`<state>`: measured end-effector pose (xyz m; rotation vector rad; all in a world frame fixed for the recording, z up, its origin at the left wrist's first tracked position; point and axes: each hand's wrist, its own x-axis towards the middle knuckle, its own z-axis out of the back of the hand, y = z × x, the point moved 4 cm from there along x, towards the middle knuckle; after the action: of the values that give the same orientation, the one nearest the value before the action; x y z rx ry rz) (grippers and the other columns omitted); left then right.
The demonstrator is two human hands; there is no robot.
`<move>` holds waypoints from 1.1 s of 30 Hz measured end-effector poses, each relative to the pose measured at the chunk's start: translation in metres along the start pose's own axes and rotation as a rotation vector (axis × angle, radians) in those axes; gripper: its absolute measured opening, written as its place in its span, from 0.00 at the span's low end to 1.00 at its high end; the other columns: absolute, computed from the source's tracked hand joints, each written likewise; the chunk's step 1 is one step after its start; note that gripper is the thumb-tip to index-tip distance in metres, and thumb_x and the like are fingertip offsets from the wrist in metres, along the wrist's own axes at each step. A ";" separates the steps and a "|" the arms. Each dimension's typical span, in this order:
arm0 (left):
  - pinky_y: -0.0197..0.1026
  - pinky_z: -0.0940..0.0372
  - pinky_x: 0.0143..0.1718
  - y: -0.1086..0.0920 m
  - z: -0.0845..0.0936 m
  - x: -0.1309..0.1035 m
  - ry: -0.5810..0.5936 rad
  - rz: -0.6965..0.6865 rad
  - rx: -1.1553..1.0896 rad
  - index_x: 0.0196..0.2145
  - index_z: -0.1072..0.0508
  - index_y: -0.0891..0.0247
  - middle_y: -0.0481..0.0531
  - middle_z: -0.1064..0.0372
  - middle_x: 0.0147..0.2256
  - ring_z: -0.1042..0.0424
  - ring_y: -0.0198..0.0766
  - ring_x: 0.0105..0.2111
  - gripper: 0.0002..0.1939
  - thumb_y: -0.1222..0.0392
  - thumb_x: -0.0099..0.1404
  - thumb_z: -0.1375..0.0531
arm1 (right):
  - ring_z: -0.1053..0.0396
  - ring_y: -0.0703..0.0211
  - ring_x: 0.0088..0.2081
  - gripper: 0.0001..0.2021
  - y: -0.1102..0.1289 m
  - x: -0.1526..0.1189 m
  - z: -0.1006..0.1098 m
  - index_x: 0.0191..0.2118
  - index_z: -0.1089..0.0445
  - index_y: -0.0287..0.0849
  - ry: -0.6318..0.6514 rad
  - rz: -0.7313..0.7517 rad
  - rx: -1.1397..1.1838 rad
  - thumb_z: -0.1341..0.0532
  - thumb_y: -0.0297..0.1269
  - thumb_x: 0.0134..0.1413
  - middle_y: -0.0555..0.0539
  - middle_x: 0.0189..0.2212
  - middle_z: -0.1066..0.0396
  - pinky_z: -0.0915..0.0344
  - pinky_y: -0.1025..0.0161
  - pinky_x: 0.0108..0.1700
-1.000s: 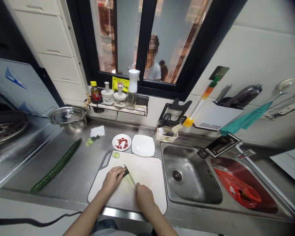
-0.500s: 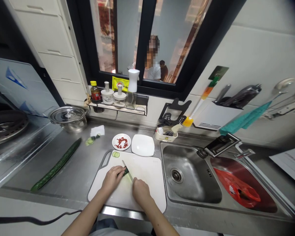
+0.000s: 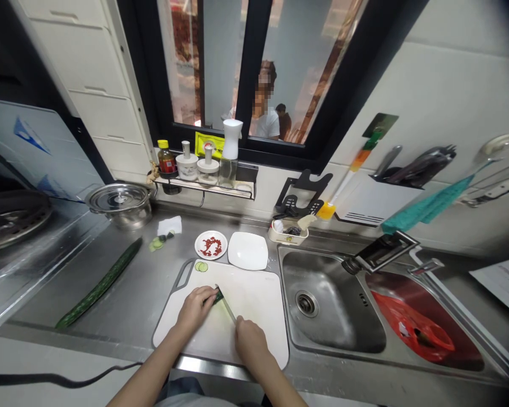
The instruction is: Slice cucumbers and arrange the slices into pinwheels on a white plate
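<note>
With the left hand [image 3: 195, 310] pinching a cucumber piece [image 3: 219, 295] and the right hand [image 3: 251, 340] gripping a knife [image 3: 228, 308], slices [image 3: 201, 267] lie cut at the board's [image 3: 265, 311] eleven o'clock, a long cucumber [image 3: 101, 287] uncut at nine.

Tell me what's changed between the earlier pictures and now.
The right hand moved the knife forward and slightly left, then drew it back toward the body, roughly to where it started. Nothing was taken hold of or let go. The left hand stayed on the green piece; the slices and long cucumber stayed put.
</note>
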<state>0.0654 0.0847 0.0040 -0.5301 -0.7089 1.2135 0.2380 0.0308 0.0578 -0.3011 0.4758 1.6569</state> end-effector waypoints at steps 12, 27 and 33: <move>0.46 0.33 0.49 0.002 -0.001 0.000 -0.010 0.001 0.009 0.43 0.22 0.56 0.53 0.24 0.44 0.27 0.42 0.45 0.15 0.55 0.68 0.48 | 0.27 0.50 0.46 0.17 -0.002 0.002 -0.001 0.47 0.31 0.35 0.024 -0.005 0.011 0.52 0.21 0.57 0.35 0.39 0.25 0.36 0.61 0.43; 0.47 0.33 0.49 -0.001 0.000 -0.001 0.002 -0.022 0.019 0.43 0.22 0.57 0.54 0.25 0.44 0.28 0.43 0.45 0.16 0.54 0.69 0.49 | 0.27 0.51 0.44 0.18 0.007 0.017 0.005 0.46 0.30 0.34 -0.027 0.033 0.028 0.53 0.20 0.56 0.35 0.39 0.25 0.34 0.60 0.42; 0.47 0.34 0.49 -0.003 0.001 0.000 0.031 0.007 0.036 0.45 0.23 0.57 0.53 0.25 0.45 0.28 0.43 0.45 0.16 0.55 0.68 0.49 | 0.27 0.50 0.45 0.18 -0.001 0.004 0.005 0.47 0.30 0.34 0.007 0.017 0.017 0.52 0.21 0.56 0.35 0.39 0.25 0.35 0.60 0.43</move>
<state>0.0663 0.0844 0.0066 -0.5207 -0.6585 1.2206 0.2385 0.0368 0.0601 -0.2911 0.4982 1.6685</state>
